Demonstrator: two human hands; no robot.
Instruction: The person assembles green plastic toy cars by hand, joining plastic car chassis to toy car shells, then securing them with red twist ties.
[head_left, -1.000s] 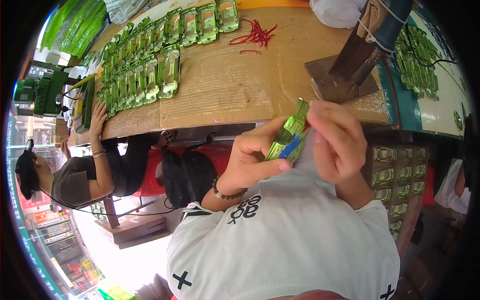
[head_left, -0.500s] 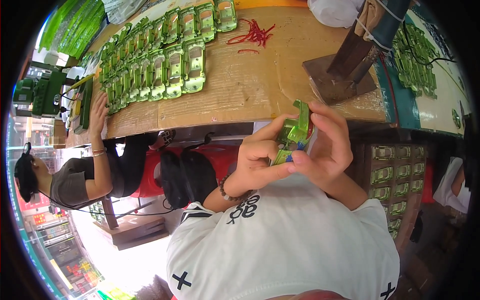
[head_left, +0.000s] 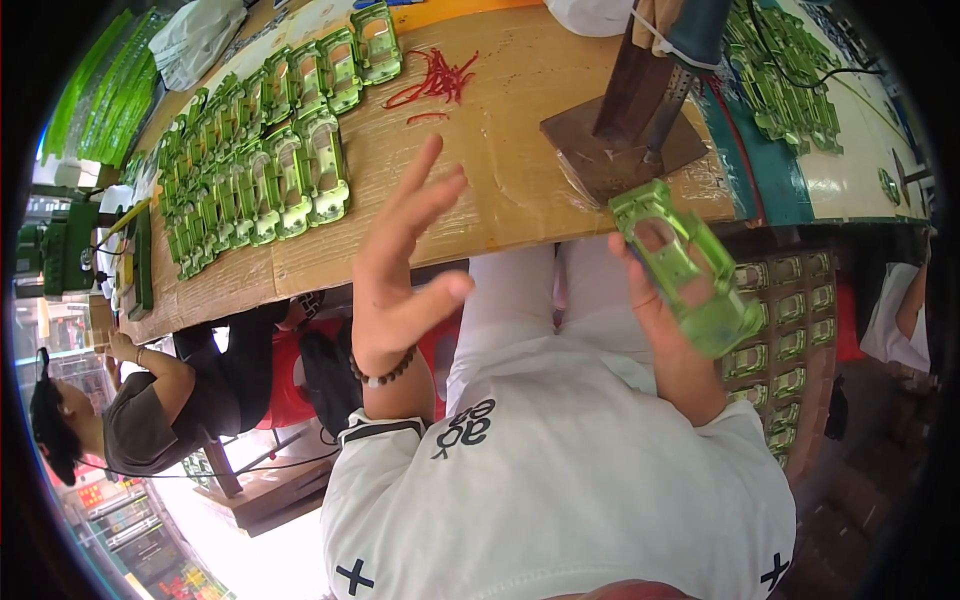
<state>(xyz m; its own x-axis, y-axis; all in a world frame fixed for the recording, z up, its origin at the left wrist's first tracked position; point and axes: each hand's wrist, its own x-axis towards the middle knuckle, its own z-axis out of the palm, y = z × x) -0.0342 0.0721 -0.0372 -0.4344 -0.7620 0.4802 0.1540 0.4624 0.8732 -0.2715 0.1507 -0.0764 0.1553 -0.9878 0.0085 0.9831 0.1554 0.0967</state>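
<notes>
A translucent green plastic shell, shaped like a toy car body, is in my right hand, tilted beyond the table's front edge. Its openings face up, and it covers most of my right fingers. My left hand is raised over the table edge with fingers spread and nothing in it. Nearest to that hand, on its left, several like green shells lie in two rows on the table. A small heap of thin red strips lies beyond my left fingers.
A brown metal stand with a post rises from the cardboard-covered table. More green shells lie at the far right. A tray of shells stands below, right of me. Another person sits at the left.
My hands have parted. The left let go of the green shell and moved left, opening. The right carried the shell rightward and turned it. The view shifted, and the other person's arm drew back.
</notes>
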